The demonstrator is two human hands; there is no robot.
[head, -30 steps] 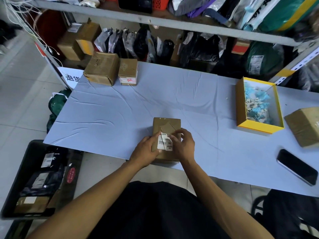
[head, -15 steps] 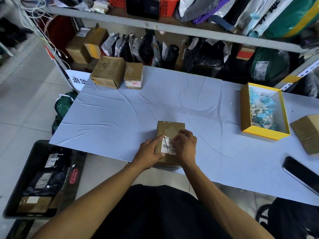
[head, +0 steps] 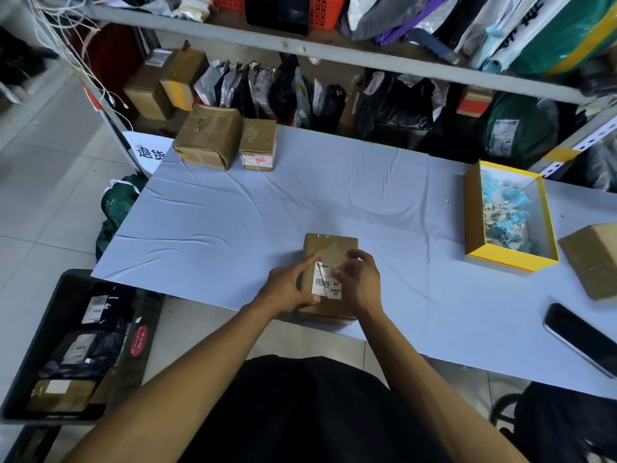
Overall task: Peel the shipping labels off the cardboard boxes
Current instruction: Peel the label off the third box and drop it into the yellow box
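A small cardboard box point(head: 329, 245) lies at the near edge of the blue-covered table point(head: 300, 208). A white shipping label point(head: 325, 284) with a barcode is on its top, and its upper part looks lifted. My left hand point(head: 288, 287) grips the box's left side, thumb at the label's lower corner. My right hand point(head: 362, 282) sits on the box's right side, fingers curled and pinching the label's upper right edge.
Two taped boxes point(head: 208, 137) point(head: 257, 148) stand at the table's far left. A yellow open box point(head: 507, 215) of paper scraps, another cardboard box point(head: 594, 259) and a phone point(head: 581, 339) are to the right. A black crate point(head: 66, 349) of parcels sits on the floor left.
My right hand's fingers have shifted slightly on the label and more of its print shows. The box has stayed in place; the camera has tilted a little.
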